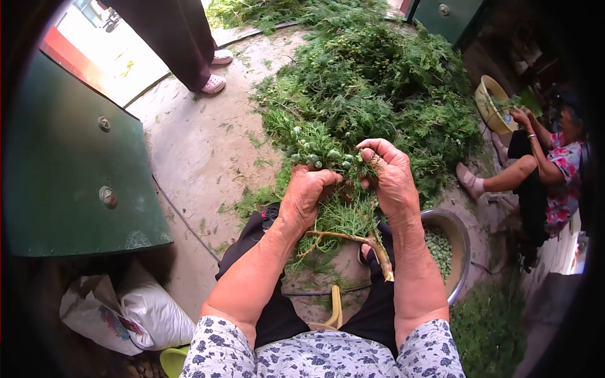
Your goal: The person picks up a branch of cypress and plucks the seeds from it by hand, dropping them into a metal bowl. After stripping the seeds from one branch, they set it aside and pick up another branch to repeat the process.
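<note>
Between my hands is a leafy evergreen branch (346,217) with flat green sprays and a bare brown cut end hanging towards my lap. Round pale green cones (315,151) cluster along its far part. My left hand (307,194) is closed around a stem of the branch, thumb pointing right. My right hand (391,176) pinches at a sprig beside the cones, thumb and forefinger close together; whether a loose cone is between the fingertips is hidden. A metal bowl (466,252) with many small green cones stands at my right knee.
A large heap of cut evergreen branches (378,88) lies ahead. At the right, a seated person (554,164) handles a sprig by a yellow basin (484,104). Another person's legs (170,38) stand ahead left. Green metal door (82,164) and white sacks (151,309) are at left.
</note>
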The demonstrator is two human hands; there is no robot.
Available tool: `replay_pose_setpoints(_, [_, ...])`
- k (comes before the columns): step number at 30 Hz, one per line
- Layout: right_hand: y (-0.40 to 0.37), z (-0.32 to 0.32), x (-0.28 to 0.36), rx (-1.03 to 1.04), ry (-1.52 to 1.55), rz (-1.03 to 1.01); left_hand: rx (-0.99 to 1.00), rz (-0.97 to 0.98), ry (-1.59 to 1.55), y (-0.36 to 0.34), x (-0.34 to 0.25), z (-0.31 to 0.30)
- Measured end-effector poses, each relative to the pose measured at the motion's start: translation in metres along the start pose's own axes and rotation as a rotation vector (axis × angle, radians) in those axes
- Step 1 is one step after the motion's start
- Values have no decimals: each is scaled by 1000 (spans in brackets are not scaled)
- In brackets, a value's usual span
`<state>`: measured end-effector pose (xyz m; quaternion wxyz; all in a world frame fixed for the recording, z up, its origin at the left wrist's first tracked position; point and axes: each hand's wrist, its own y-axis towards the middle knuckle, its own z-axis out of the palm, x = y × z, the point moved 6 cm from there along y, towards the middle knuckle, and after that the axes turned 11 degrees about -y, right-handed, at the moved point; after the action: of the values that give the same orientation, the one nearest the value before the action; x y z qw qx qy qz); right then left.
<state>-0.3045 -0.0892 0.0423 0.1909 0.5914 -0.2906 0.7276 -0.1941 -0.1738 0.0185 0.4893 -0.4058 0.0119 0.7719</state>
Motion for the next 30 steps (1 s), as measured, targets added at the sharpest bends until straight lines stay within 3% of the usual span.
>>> replay_pose_setpoints(4, [-2,2,3,29,50,12,51,-88,-37,-3,3,6])
replay_pose_setpoints(13, [-6,8,7,-16,-145,-33,48,8,48,-8,-3,13])
replay_pose_setpoints(17, [-7,7,-6,-62,-15,2,43,6,145,-9,-5,11])
replay_pose_setpoints(20, [-4,-1,0,-166,-122,-81,26,46,205,-9,-7,9])
replay_pose_setpoints(22, [2,-30,22,-413,-176,-258,0,58,270,-16,-8,7])
replay_pose_setpoints(24, [2,-27,29,-393,-132,-298,-7,101,220,-13,-6,0])
replay_pose_setpoints(26, [0,-13,26,-218,236,-164,-16,117,211,-12,-10,1])
replay_pose_setpoints(30, [-6,0,17,151,-37,-67,-24,139,230,-12,-11,-1])
